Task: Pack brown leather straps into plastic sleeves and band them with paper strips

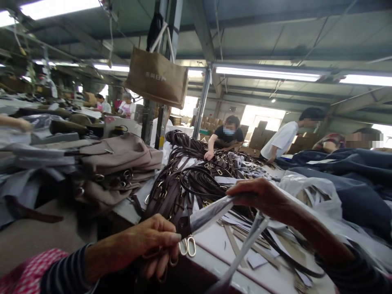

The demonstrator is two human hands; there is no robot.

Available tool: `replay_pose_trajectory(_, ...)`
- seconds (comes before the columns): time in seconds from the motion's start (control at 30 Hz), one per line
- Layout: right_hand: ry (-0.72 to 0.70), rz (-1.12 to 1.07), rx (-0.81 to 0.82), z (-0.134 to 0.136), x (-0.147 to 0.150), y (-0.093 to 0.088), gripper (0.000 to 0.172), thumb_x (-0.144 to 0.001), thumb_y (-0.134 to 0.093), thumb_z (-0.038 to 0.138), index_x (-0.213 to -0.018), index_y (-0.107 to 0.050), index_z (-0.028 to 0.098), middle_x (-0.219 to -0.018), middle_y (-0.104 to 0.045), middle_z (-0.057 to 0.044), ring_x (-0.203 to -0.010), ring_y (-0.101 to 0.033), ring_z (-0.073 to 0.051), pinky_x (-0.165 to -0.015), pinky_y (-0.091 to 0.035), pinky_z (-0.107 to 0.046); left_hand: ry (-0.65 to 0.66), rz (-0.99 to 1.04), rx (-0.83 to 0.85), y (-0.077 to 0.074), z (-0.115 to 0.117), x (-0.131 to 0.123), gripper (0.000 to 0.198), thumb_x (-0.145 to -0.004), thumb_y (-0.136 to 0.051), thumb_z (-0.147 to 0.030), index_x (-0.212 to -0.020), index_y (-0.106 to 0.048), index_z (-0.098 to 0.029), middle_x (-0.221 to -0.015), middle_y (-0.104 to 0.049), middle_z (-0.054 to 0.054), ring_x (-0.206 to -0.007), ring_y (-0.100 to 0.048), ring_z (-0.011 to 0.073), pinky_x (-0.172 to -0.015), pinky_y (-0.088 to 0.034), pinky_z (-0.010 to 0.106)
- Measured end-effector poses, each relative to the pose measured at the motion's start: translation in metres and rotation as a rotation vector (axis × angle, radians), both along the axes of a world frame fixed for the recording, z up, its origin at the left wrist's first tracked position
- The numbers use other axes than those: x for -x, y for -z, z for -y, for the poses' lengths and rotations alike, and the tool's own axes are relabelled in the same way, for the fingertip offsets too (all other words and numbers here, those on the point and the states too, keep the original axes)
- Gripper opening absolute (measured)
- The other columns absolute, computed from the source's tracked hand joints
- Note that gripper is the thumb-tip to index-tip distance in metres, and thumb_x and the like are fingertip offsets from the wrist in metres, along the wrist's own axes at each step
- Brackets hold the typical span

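At the lower middle, my left hand (pixel 153 234) is closed on the end of a dark brown strap, thumb on top, with gold oval rings (pixel 191 246) hanging beside its fingers. A translucent plastic sleeve (pixel 211 214) runs from there up to my right hand (pixel 260 194). That hand is raised above the table and grips the sleeve, whose tail (pixel 245 255) drops below it. How much strap lies inside the sleeve I cannot tell. Just beyond my hands lies a large heap of dark brown straps (pixel 174 183) with gold metal fittings.
Taupe bags (pixel 122 151) are piled on the left. Dark blue fabric (pixel 358 175) and crumpled clear plastic (pixel 318 192) lie on the right. Across the table a co-worker's hand (pixel 209 155) touches the straps. A brown tote (pixel 156 77) hangs from a post.
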State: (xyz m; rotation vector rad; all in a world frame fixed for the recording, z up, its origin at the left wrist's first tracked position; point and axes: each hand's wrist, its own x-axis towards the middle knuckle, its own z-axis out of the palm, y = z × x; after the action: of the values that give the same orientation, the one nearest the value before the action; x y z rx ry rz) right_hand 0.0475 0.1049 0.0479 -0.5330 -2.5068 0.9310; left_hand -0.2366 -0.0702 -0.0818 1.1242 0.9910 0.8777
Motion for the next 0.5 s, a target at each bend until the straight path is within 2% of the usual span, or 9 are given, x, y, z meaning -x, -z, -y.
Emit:
replay_pose_trajectory(0.07, 0.044, -0.099, -0.074, -0.009, 0.005, 0.010, 0.027, -0.089, -0.074, 0.043, -0.101, -0.082, 0.021, -0.088, -0.076, -0.005, -0.081, -0.066, -0.020, -0.074, -0.049, -0.028, -0.015, 0.152, -0.091, -0.013, 0.004, -0.004, 0.042, -0.093, -0.069, -0.051, -0.083, -0.074, -0.011, -0.061, -0.072, 0.009, -0.038, -0.055, 0.0095, -0.038, -0.039, 0.015)
replay_pose_trajectory(0.17, 0.095, -0.271, -0.109, -0.013, 0.022, 0.033, 0.034, -0.094, -0.066, 0.048, -0.084, -0.077, 0.017, -0.073, -0.066, -0.001, -0.069, -0.055, -0.014, -0.066, -0.043, -0.025, -0.123, 0.371, -0.332, -0.048, 0.008, -0.012, 0.028, -0.095, -0.073, -0.042, -0.094, -0.075, -0.014, -0.070, -0.075, 0.008, -0.050, -0.066, 0.0115, -0.048, -0.050, 0.015)
replay_pose_trajectory(0.27, 0.095, -0.405, -0.033, 0.002, 0.049, 0.065, 0.046, -0.096, -0.062, 0.054, -0.072, -0.067, 0.015, -0.063, -0.051, 0.002, -0.058, -0.041, -0.010, -0.056, -0.033, -0.024, -0.275, 0.521, -0.536, -0.088, 0.000, -0.026, 0.017, -0.092, -0.078, -0.031, -0.101, -0.077, -0.016, -0.085, -0.078, 0.006, -0.070, -0.074, 0.0140, -0.064, -0.059, 0.018)
replay_pose_trajectory(0.33, 0.072, -0.468, 0.093, 0.021, 0.070, 0.086, 0.049, -0.093, -0.065, 0.058, -0.070, -0.063, 0.015, -0.061, -0.050, 0.002, -0.057, -0.039, -0.009, -0.054, -0.031, -0.023, -0.389, 0.595, -0.645, -0.105, -0.014, -0.036, 0.017, -0.090, -0.080, -0.027, -0.103, -0.078, -0.016, -0.092, -0.079, 0.005, -0.078, -0.076, 0.0141, -0.072, -0.061, 0.018)
replay_pose_trajectory(0.4, 0.054, -0.518, 0.255, 0.044, 0.087, 0.105, 0.051, -0.091, -0.068, 0.059, -0.067, -0.060, 0.015, -0.060, -0.053, 0.001, -0.056, -0.043, -0.010, -0.054, -0.033, -0.022, -0.501, 0.579, -0.751, -0.111, -0.031, -0.045, 0.018, -0.091, -0.079, -0.026, -0.106, -0.078, -0.017, -0.097, -0.080, 0.006, -0.082, -0.077, 0.0157, -0.077, -0.063, 0.021)
replay_pose_trajectory(0.5, -0.039, -0.532, 0.604, 0.074, 0.103, 0.122, 0.050, -0.091, -0.068, 0.060, -0.073, -0.060, 0.015, -0.060, -0.056, 0.000, -0.052, -0.048, -0.009, -0.052, -0.035, -0.021, -0.612, 0.337, -0.879, -0.101, -0.054, -0.056, 0.019, -0.097, -0.070, -0.029, -0.111, -0.075, -0.017, -0.104, -0.080, 0.009, -0.089, -0.079, 0.0207, -0.083, -0.064, 0.028)
